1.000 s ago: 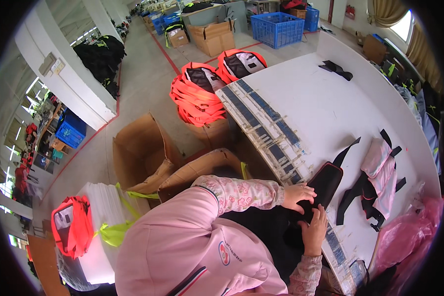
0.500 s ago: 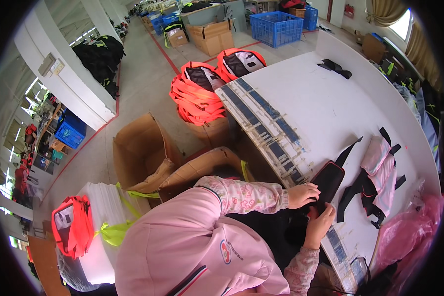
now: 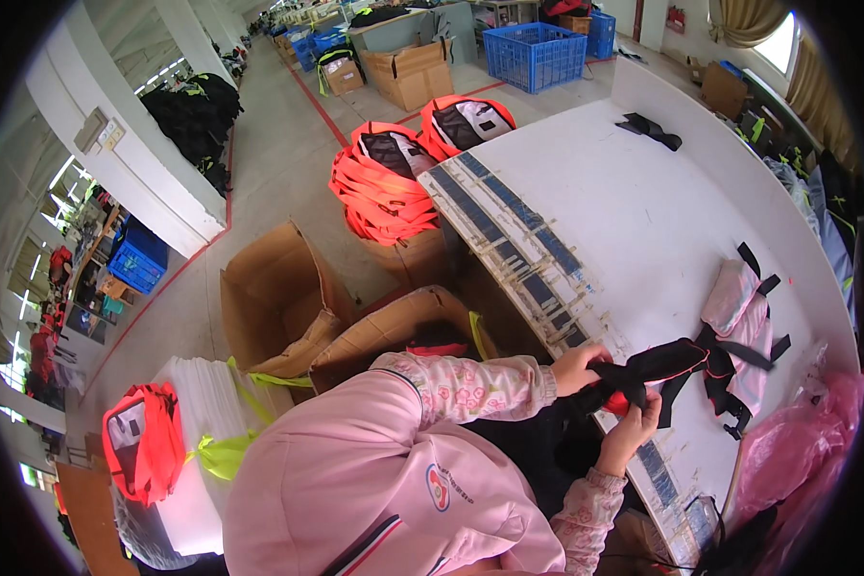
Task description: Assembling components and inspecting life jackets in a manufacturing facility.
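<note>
From where I stood, the person had both hands at the near edge of a broad white worktable (image 3: 595, 192), busy with a long black fabric piece with thin red edging (image 3: 667, 362). Its near end was bunched between the hands; the rest reached over the table toward a pale pink bundle with black straps (image 3: 737, 298), and a blurred black strap tail (image 3: 747, 355) crossed in front of that bundle. The left hand (image 3: 578, 370) pinched the bunched end, and the right hand (image 3: 632, 430), just beside it, gripped the same end between thumb and fingers, a patch of red fabric (image 3: 617, 404) showing between them. Which layer each fingertip had, I couldn't tell. I judged the step to be turning and arranging that end. The next move seemed to call for one steady hold while the other hand straightened the folds, keeping the tail from snagging.
</note>
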Available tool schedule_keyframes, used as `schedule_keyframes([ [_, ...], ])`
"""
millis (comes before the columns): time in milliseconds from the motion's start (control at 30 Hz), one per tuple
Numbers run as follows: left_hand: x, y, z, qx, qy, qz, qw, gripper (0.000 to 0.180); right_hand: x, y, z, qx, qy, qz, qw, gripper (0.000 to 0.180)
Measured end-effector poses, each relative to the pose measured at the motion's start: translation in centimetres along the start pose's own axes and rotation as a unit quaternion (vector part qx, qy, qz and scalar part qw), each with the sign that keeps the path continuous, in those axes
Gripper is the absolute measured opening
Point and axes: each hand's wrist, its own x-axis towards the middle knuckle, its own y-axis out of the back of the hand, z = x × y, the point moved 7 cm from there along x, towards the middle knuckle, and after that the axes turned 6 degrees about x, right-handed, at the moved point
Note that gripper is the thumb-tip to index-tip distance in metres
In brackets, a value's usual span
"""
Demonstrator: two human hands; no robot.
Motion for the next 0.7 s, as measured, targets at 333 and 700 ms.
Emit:
schedule_keyframes([
  [333,-0.4,-1.8,0.0,-0.571,0.182,-0.124,0.791,0.027,-0.8,-0.7,-2.9,-0.079,0.09,-0.049,0.992,0.01],
  [700,-1.0,-2.2,5.4,-0.618,0.191,-0.216,0.731,0.03,-0.4,-0.5,-2.1,0.247,-0.127,-0.025,0.96,0.016],
])
